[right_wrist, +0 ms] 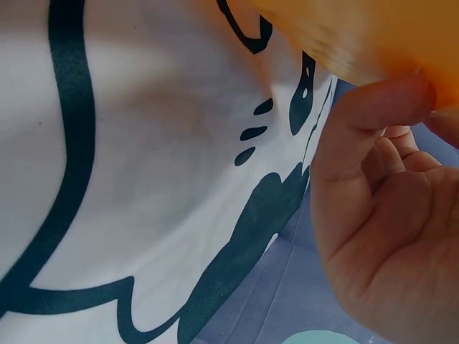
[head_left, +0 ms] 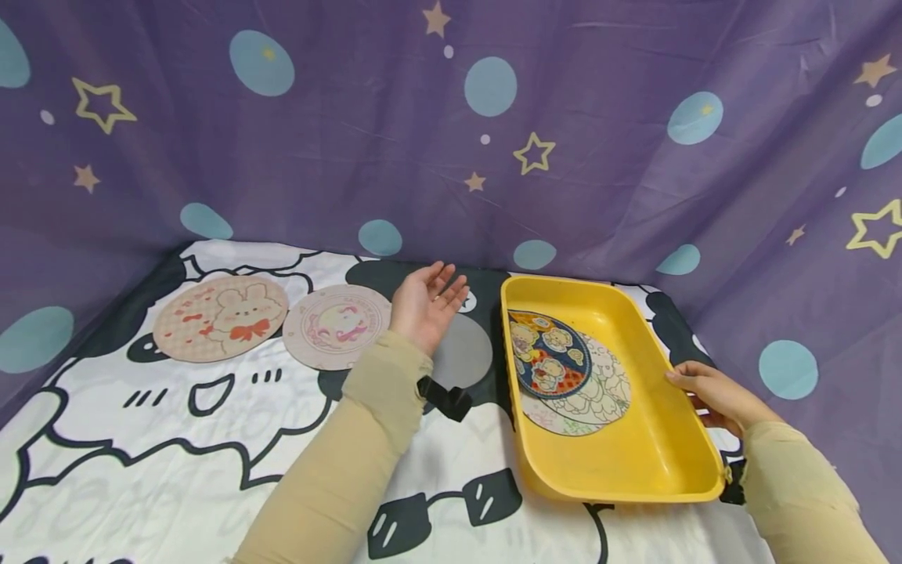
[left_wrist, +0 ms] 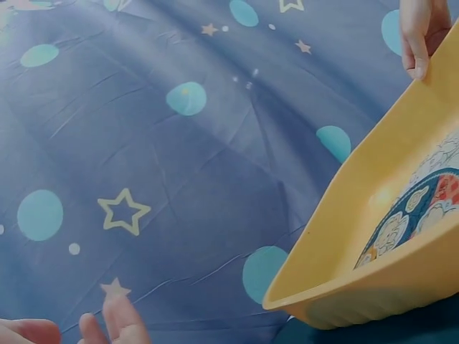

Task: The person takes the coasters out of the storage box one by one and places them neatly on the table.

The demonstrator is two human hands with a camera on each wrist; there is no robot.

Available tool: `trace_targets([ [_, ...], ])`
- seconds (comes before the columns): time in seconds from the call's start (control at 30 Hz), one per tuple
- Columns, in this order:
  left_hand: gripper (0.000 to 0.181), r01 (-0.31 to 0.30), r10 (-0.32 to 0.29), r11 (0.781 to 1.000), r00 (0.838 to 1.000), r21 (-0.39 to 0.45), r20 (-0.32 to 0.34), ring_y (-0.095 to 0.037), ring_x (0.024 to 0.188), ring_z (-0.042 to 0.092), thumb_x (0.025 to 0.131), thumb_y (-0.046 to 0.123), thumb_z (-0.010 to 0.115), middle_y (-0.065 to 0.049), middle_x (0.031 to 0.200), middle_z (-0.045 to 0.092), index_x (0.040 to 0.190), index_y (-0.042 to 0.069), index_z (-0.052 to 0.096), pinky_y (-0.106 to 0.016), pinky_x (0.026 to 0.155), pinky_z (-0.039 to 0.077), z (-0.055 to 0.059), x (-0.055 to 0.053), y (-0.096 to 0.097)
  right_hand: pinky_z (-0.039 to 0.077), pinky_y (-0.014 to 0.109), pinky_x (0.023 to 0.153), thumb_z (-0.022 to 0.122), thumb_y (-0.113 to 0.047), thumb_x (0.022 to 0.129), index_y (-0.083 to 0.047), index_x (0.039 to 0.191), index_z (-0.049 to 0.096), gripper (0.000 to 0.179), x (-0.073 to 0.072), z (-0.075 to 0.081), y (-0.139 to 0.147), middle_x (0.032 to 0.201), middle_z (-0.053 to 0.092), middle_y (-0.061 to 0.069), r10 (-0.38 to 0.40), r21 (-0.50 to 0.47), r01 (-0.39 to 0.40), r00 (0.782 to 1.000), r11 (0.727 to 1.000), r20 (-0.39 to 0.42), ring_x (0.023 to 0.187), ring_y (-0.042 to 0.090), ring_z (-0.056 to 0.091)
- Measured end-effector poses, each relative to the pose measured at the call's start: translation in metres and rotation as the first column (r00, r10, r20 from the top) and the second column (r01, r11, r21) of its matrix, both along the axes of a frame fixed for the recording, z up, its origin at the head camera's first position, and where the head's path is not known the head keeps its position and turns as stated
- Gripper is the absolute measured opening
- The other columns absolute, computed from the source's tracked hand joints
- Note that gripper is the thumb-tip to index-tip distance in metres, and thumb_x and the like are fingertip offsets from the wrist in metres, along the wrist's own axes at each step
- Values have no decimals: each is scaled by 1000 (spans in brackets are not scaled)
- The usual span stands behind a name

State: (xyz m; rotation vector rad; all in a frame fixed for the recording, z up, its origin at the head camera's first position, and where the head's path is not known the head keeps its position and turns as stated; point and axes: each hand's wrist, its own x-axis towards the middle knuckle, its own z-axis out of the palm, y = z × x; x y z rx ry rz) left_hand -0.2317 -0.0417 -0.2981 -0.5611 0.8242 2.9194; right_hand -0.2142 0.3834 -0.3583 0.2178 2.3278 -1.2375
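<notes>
A yellow plastic basin [head_left: 662,462] sits on the right, with several round printed mats in it. One dark blue mat [head_left: 552,364] with cartoon figures overlaps a white line-drawn mat [head_left: 606,384]. My right hand [head_left: 719,395] grips the basin's right rim, thumb over the edge and fingers below, as the right wrist view also shows. My left hand [head_left: 428,307] is held palm up, fingers loosely extended and holding nothing. It hovers left of the basin, between a pink round mat [head_left: 331,325] and a plain grey round mat [head_left: 465,352].
A peach round mat [head_left: 221,317] with a bunny print lies at the far left, beside the pink one. Underneath is a white cloth [head_left: 176,493] with black cartoon drawings. A purple curtain [head_left: 395,141] with stars and dots hangs behind the table.
</notes>
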Motion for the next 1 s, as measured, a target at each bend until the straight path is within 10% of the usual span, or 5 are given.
trace_targets([
  [1.0, 37, 112, -112, 993, 994, -32, 13, -33, 131, 51, 105, 20, 44, -14, 136, 55, 138, 4, 48, -41, 113, 42, -15, 5, 52, 59, 29, 68, 49, -38, 104, -4, 113, 47, 35, 0, 1, 1, 91, 63, -3, 11, 19, -11, 1000, 1000, -6, 77, 15, 63],
])
